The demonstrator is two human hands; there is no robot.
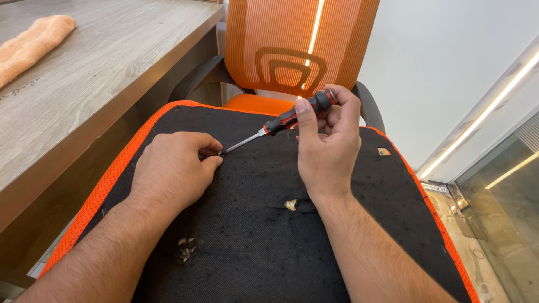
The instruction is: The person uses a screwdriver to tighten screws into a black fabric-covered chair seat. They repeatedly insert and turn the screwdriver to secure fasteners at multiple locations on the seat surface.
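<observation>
While the right hand (328, 143) is gripping the red-and-black handle of a screwdriver (289, 119), I am watching its metal tip angling down toward the left hand (174, 171). That left hand is lying knuckles up on the black underside of a chair seat (264, 235), with finger and thumb pinched together around something small and dark, probably a screw (221, 152), right where the tip is meeting the fabric. The two hands are working close together but are not touching each other. The seat itself is lying face down across an orange chair (292, 50), whose mesh back is rising just beyond it, and a wooden table (84, 84) with a rolled orange cloth (28, 47) on it is standing to the left.

I am judging the slant of the tool to be the main risk: since the shaft is coming in at a shallow angle rather than straight, the tip could be slipping out of the screw head and jabbing the pinching fingertips or tearing the cloth. The seat is only resting there, so hard pushing could be shifting it. The small part could also be dropping from the pinch and rolling off the edge.
</observation>
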